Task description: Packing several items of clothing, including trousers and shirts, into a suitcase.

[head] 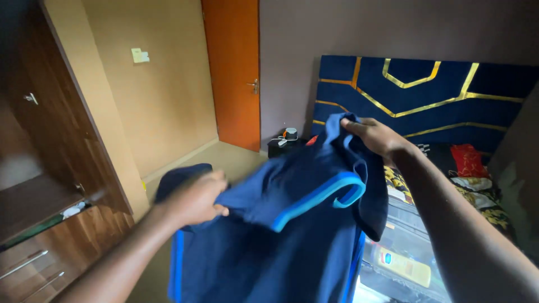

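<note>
A navy shirt point(292, 224) with light-blue trim hangs mid-frame, stretched between 2 hands: the left hand point(193, 199) is closed on its fabric at 9 o'clock, the right hand point(373, 136) pinches its upper edge at 1 o'clock. Behind at 3 o'clock lies the bed point(483, 191) with its navy headboard point(426, 95); an orange door point(233, 70) stands at 12 and a wooden wardrobe point(50, 168) at 9.

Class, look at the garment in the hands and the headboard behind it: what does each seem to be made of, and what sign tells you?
Navy garment: soft, matte knit fabric, likely; it drapes and folds, with lighter blue trim. Headboard: apparently padded navy velvety upholstery with shiny gold, metal-looking strips; exact material is uncertain.
</note>
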